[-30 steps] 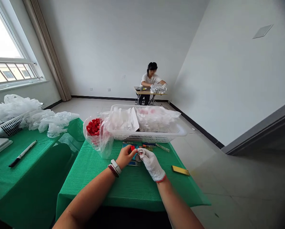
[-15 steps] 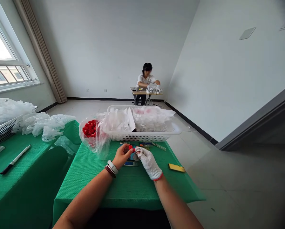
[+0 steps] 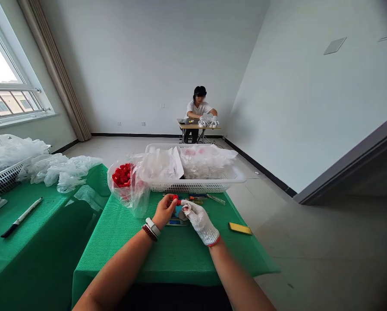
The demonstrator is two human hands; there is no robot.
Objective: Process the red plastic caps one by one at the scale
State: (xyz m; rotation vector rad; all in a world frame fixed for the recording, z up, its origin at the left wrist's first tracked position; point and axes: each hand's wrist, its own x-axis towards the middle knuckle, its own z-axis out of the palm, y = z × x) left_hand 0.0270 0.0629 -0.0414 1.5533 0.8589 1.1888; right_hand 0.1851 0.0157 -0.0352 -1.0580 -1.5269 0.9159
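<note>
My left hand (image 3: 163, 211), bare with a white band and a dark beaded bracelet on the wrist, pinches a small red plastic piece (image 3: 175, 198) between its fingertips. My right hand (image 3: 198, 221), in a white knit glove (image 3: 201, 224) with a red cuff, is bunched close beside that piece. Whether it holds anything is hidden. Beneath both hands lies a flat blue-and-silver item (image 3: 177, 221), mostly covered. A clear plastic bag of red pieces (image 3: 124, 176) sits to the left on the green cloth (image 3: 115, 246).
A white mesh basket (image 3: 193, 186) of plastic bags stands just beyond my hands. Small pens (image 3: 198, 198) lie at its front, a yellow card (image 3: 240, 228) to the right. The left table holds a black marker (image 3: 21, 223) and bagged basket. A seated person (image 3: 199, 106) works far off.
The red piece has shifted slightly left and up with my hands, which stay close together. The view has swung a little since the oldest frame.
</note>
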